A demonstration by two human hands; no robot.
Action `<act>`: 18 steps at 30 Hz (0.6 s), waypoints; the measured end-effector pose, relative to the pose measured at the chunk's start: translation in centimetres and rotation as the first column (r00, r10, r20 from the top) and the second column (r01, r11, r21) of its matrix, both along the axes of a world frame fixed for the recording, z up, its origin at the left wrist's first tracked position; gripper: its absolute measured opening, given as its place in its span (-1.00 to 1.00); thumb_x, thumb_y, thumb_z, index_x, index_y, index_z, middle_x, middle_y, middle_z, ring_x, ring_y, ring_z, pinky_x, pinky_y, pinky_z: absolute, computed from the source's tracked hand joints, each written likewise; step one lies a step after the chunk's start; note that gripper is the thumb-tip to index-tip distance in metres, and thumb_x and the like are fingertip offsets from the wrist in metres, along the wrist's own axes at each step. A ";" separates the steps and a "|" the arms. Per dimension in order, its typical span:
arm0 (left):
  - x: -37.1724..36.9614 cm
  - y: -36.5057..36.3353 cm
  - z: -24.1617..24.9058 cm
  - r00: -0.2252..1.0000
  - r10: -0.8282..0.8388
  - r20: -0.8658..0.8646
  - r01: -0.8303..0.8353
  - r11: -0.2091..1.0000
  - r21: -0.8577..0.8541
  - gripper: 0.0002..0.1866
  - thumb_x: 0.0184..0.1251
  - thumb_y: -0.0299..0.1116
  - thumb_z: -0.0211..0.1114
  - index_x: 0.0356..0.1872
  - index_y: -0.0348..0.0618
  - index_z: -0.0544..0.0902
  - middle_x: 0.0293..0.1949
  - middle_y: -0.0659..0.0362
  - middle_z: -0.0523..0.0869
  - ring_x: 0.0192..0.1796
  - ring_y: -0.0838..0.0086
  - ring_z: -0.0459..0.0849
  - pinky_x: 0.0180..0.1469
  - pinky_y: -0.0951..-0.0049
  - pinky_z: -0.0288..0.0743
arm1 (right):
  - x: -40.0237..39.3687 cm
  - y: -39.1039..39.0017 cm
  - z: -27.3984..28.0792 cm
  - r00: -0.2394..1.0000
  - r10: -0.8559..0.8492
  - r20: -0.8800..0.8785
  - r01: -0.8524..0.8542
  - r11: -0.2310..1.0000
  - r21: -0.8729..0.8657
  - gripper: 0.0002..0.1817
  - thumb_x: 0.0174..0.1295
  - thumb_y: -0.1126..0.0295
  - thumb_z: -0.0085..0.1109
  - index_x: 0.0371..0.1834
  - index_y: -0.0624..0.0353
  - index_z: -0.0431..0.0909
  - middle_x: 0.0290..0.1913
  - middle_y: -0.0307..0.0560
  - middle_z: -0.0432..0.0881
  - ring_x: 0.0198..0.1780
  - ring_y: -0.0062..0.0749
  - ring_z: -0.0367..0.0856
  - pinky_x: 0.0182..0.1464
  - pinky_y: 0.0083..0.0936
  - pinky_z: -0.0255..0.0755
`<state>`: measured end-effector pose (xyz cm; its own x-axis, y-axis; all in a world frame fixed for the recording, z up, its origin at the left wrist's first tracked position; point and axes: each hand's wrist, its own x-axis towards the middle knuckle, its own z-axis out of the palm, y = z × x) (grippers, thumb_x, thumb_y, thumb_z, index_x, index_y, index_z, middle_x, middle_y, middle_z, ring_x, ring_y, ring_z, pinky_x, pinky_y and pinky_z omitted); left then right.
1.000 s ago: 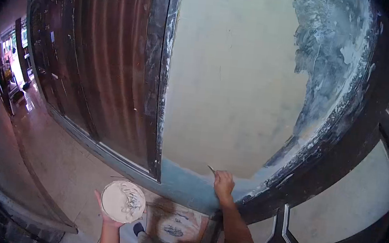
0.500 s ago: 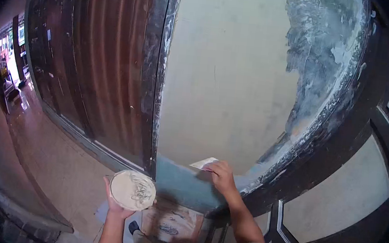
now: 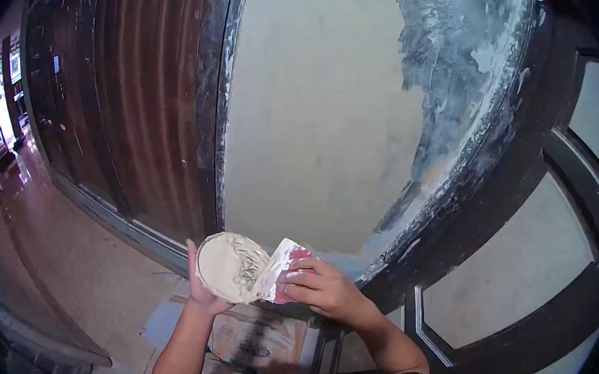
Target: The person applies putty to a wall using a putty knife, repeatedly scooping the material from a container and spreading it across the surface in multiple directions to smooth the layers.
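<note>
My left hand (image 3: 204, 295) supports a round tub of cream-coloured putty (image 3: 221, 266) from below and the left, the thumb up along its rim. The putty's surface is smooth on the left and ridged on the right. In my right hand (image 3: 329, 291) is a flat putty scraper (image 3: 276, 265), pinkish red under my fingers and smeared with white putty. Its edge is right at the tub's right rim. Behind both hands stands a pale wall panel (image 3: 312, 130).
A rough grey-white patch (image 3: 444, 71) covers the panel's upper right. Brown wooden panelling (image 3: 156, 101) stands on the left, and a dark frame with pale insets (image 3: 514, 280) curves along the right. Stained sheeting (image 3: 256, 338) lies on the floor below my hands.
My right hand has come away from the lower wall, down and left, bringing the scraper to the tub. My left hand has raised the tub slightly to the right. The view has shifted right.
</note>
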<state>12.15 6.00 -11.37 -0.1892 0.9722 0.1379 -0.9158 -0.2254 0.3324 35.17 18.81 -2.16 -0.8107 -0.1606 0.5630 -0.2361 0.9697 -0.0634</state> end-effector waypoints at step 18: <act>1.7 1.0 -1.2 0.999 -0.037 -0.010 0.036 0.995 -0.089 0.13 0.33 0.72 -0.25 0.51 -0.11 0.44 0.43 -0.10 0.56 0.39 -0.12 0.59 0.36 -0.31 0.52 | 1.6 -0.9 -2.6 0.976 -0.117 -0.185 0.097 0.989 -0.115 -0.60 -0.09 0.61 0.39 -0.09 0.10 0.78 -0.06 -0.20 0.79 0.04 -0.13 0.72 0.08 -0.22 0.68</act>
